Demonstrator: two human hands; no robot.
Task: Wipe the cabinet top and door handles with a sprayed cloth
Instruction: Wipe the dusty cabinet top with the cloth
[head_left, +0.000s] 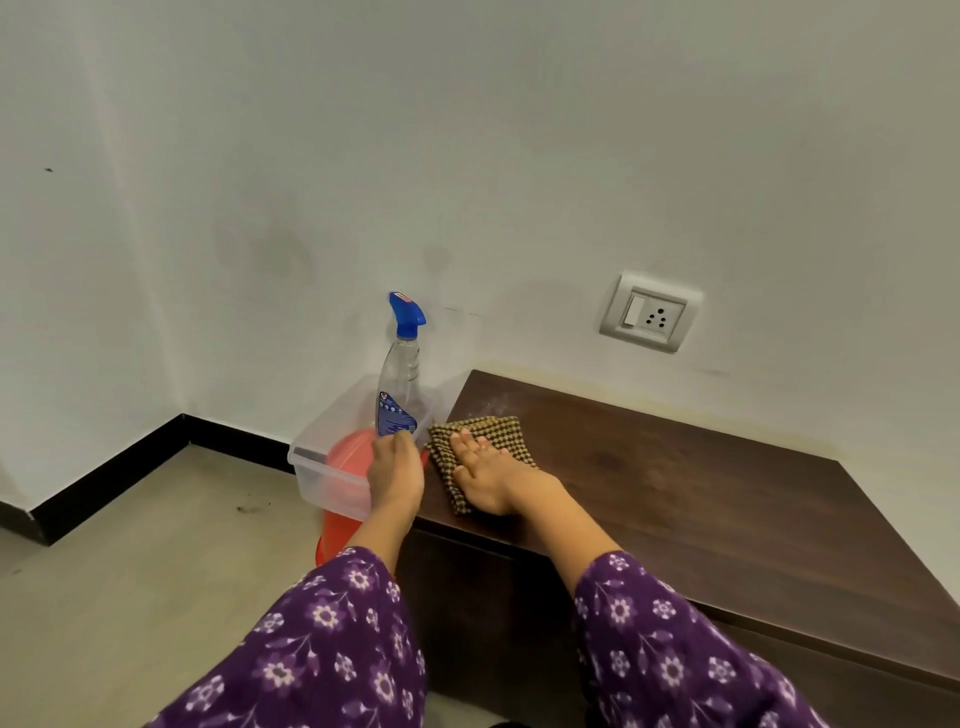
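Note:
A low dark-brown wooden cabinet (701, 499) stands against the wall. A folded brown-and-yellow checked cloth (470, 436) lies on the left end of its top. My right hand (485, 475) lies flat on the cloth with fingers spread. My left hand (395, 465) grips the rim of a clear plastic box (322, 452) just left of the cabinet. In that box stands a clear spray bottle (399, 379) with a blue trigger head. The cabinet's door handles are out of sight.
The clear box rests on an orange-red bucket (345, 462) on the grey floor. A wall socket with a switch (649, 313) sits above the cabinet's back edge. A black skirting board (114, 483) runs along the wall into the corner at left.

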